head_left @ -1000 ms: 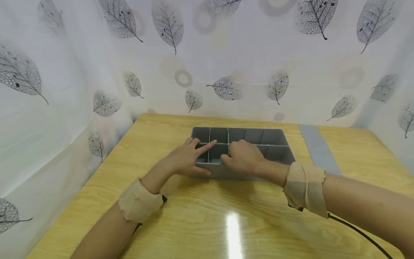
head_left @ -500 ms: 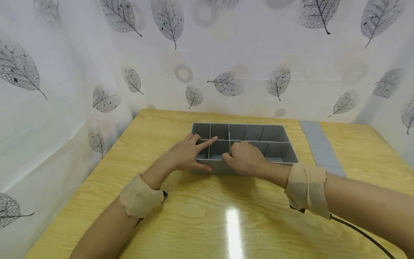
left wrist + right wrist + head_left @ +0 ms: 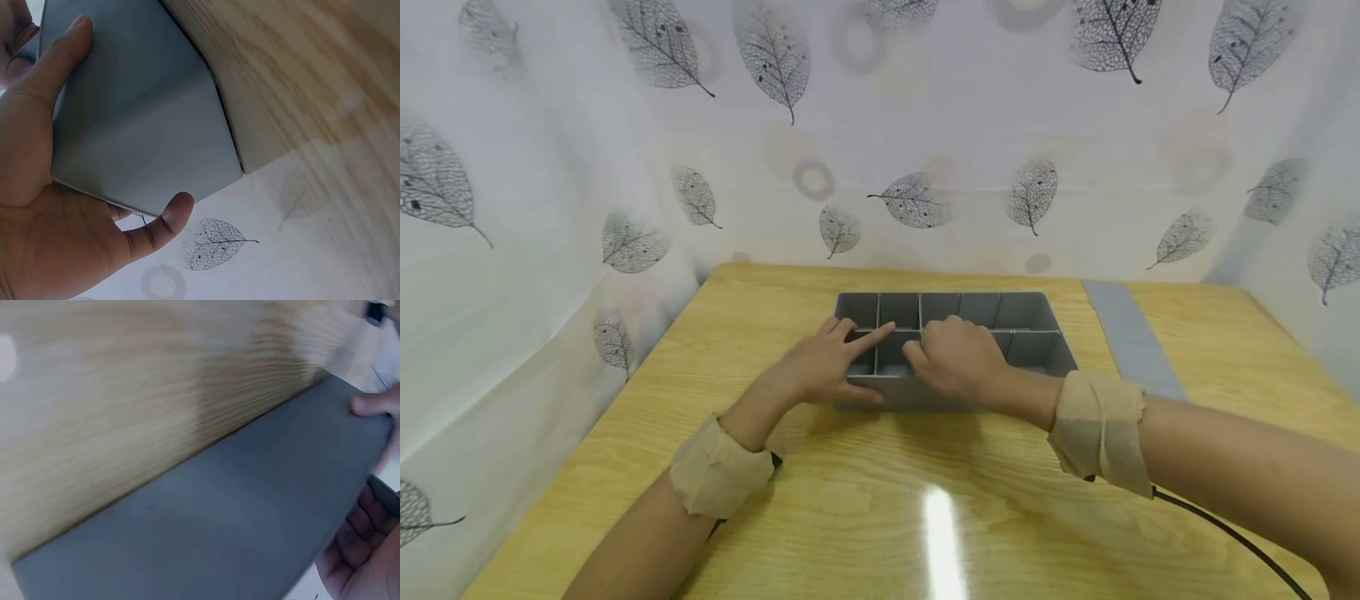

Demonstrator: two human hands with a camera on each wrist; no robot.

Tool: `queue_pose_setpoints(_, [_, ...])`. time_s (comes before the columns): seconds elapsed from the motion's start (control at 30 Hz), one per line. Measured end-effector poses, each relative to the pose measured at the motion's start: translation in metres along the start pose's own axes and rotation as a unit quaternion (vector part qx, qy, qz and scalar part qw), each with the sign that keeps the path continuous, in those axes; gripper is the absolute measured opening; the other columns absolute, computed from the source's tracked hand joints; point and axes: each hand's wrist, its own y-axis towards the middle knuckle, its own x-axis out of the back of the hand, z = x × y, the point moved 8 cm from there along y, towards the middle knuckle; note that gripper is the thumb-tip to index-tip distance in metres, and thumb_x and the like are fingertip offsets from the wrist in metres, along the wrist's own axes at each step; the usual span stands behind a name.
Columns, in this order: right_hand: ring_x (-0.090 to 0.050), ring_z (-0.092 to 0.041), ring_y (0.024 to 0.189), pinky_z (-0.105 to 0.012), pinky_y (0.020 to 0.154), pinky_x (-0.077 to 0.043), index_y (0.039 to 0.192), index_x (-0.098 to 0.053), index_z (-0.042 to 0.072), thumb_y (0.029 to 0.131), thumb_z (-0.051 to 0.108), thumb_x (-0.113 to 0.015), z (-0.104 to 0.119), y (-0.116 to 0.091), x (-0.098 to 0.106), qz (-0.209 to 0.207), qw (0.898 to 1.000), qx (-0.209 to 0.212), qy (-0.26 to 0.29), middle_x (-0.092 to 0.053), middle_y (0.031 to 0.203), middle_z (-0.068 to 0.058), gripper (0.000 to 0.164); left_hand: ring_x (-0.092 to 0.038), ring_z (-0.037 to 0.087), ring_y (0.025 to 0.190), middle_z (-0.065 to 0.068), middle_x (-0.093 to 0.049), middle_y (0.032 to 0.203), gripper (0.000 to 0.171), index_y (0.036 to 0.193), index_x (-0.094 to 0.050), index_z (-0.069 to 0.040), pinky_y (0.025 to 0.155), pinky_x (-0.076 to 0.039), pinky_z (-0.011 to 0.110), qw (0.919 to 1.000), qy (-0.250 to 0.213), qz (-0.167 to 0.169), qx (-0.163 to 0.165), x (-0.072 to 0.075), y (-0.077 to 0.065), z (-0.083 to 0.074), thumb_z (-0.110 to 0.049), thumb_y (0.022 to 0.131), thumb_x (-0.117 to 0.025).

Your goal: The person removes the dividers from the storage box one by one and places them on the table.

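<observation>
A gray divided tray (image 3: 1030, 321) is set on the wooden table (image 3: 865, 508). Its near left corner is gripped by the left hand (image 3: 823, 367), forefinger stretched out; the right hand (image 3: 958, 358) is curled over a divider.

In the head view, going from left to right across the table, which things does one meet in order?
Left wrist wrap → left hand → right hand → right wrist wrap → grey strip on the table. The grey divided tray lies under both hands, so it has no clear place in this order.
</observation>
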Motion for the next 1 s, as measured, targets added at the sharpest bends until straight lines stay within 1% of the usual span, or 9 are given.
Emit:
queue_pose_setpoints(0.2, [-0.038,-0.013,0.044,-0.034,0.045,-0.041,0.050,-0.041,0.019,0.095,0.027,-0.043,-0.004,0.002,0.006,-0.021,0.999,-0.022,0.018,-0.039,0.049,0.005,0.046,-0.045,0.031,0.116,0.020,-0.046,0.136,0.100,0.161,-0.018,-0.034,0.085,-0.053,0.046,0.9999,0.005,0.009,0.005,-0.001,0.002,0.002,-0.071,0.082,-0.066])
queue_pose_setpoints(0.37, [-0.042,-0.015,0.046,-0.037,0.048,-0.044,0.051,-0.044,0.018,0.095,0.027,-0.045,-0.003,0.003,0.010,-0.038,0.999,-0.012,0.005,-0.043,0.050,0.004,0.045,-0.046,0.029,0.114,0.018,-0.047,0.136,0.100,0.160,-0.017,-0.037,0.079,-0.053,0.043,0.9997,0.020,0.003,0.013,0.001,0.008,0.002,-0.073,0.081,-0.065])
queue_pose_setpoints(0.47, [-0.036,-0.012,0.045,-0.035,0.045,-0.041,0.050,-0.041,0.019,0.095,0.025,-0.046,-0.002,-0.001,0.008,-0.037,0.999,0.007,-0.013,-0.039,0.049,0.006,0.045,-0.047,0.029,0.113,0.018,-0.048,0.135,0.100,0.160,-0.017,-0.038,0.076,-0.053,0.042,0.9993,0.033,0.012,0.013,-0.003,0.010,0.001,-0.075,0.080,-0.063])
queue_pose_setpoints(0.57, [-0.029,-0.010,0.045,-0.031,0.042,-0.036,0.050,-0.036,0.020,0.094,0.024,-0.045,-0.001,-0.007,0.010,-0.046,0.999,0.011,0.001,-0.033,0.048,0.007,0.045,-0.047,0.028,0.112,0.017,-0.048,0.134,0.101,0.160,-0.015,-0.039,0.072,-0.053,0.039,0.9989,0.039,0.025,0.011,-0.008,0.011,-0.001,-0.077,0.080,-0.062])
queue_pose_setpoints(0.63, [-0.026,-0.010,0.044,-0.030,0.040,-0.033,0.049,-0.035,0.020,0.094,0.024,-0.044,0.001,-0.007,0.020,-0.064,0.998,0.017,0.017,-0.032,0.047,0.007,0.046,-0.046,0.027,0.112,0.016,-0.048,0.133,0.101,0.160,-0.015,-0.039,0.070,-0.052,0.038,0.9990,0.035,0.024,0.012,-0.008,0.012,-0.001,-0.077,0.080,-0.062])
queue_pose_setpoints(0.7, [-0.028,-0.010,0.042,-0.029,0.040,-0.031,0.049,-0.036,0.019,0.095,0.024,-0.043,0.005,-0.005,0.037,-0.089,0.995,0.030,0.027,-0.034,0.046,0.006,0.046,-0.045,0.027,0.113,0.016,-0.047,0.133,0.101,0.160,-0.015,-0.039,0.071,-0.052,0.038,0.9992,0.032,0.020,0.013,-0.006,0.013,0.000,-0.076,0.080,-0.063])
queue_pose_setpoints(0.83, [-0.041,-0.013,0.042,-0.028,0.043,-0.035,0.054,-0.049,0.014,0.095,0.023,-0.044,0.002,0.008,0.074,-0.120,0.990,0.074,0.028,-0.050,0.049,0.000,0.042,-0.045,0.029,0.115,0.017,-0.045,0.136,0.101,0.161,-0.015,-0.038,0.075,-0.053,0.041,0.9994,0.024,0.018,0.015,-0.003,0.013,0.002,-0.075,0.080,-0.063])
queue_pose_setpoints(0.9, [-0.050,-0.016,0.045,-0.029,0.045,-0.041,0.061,-0.059,0.008,0.095,0.022,-0.046,-0.013,0.015,0.087,-0.122,0.989,0.078,0.031,-0.060,0.056,-0.005,0.038,-0.045,0.030,0.117,0.018,-0.045,0.137,0.101,0.161,-0.015,-0.037,0.078,-0.053,0.042,0.9995,0.023,0.021,0.012,-0.003,0.012,0.003,-0.075,0.081,-0.063])
queue_pose_setpoints(1.0, [-0.064,-0.021,0.053,-0.032,0.048,-0.050,0.081,-0.069,-0.001,0.097,0.019,-0.048,-0.055,0.023,0.104,-0.137,0.988,0.064,0.034,-0.071,0.071,-0.016,0.032,-0.046,0.031,0.118,0.019,-0.046,0.138,0.101,0.161,-0.015,-0.035,0.081,-0.053,0.044,0.9997,0.016,0.019,0.006,-0.004,0.009,0.003,-0.075,0.081,-0.063])
